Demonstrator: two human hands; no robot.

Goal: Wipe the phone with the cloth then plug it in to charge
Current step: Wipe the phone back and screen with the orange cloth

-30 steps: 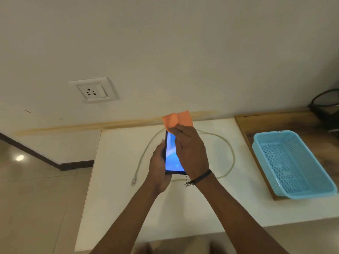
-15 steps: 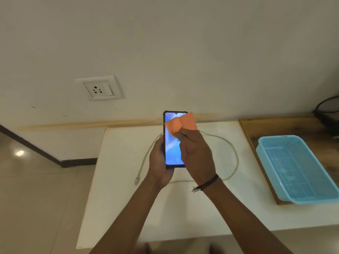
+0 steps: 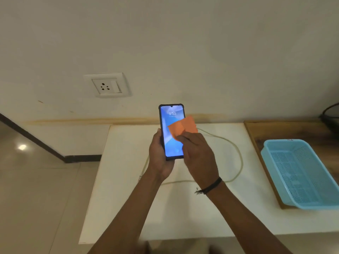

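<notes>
My left hand [image 3: 159, 158] holds a black phone [image 3: 170, 121] upright above the white table [image 3: 183, 213], its lit blue screen facing me and showing 5:53. My right hand [image 3: 199, 154] grips a small orange cloth [image 3: 183, 127] and presses it against the right middle of the screen. A pale charging cable [image 3: 238, 158] lies looped on the table behind my hands; its free end is hidden by my left wrist.
A white wall socket [image 3: 107, 86] with a switch sits on the wall at upper left. A light blue plastic basket [image 3: 302, 173] rests on a wooden board [image 3: 256, 131] at the right. A black cable [image 3: 330, 110] shows at the far right edge. Floor lies to the left.
The cloth has slid down the screen from the phone's top edge to its middle right, uncovering the upper screen. The phone now stands higher in view.
</notes>
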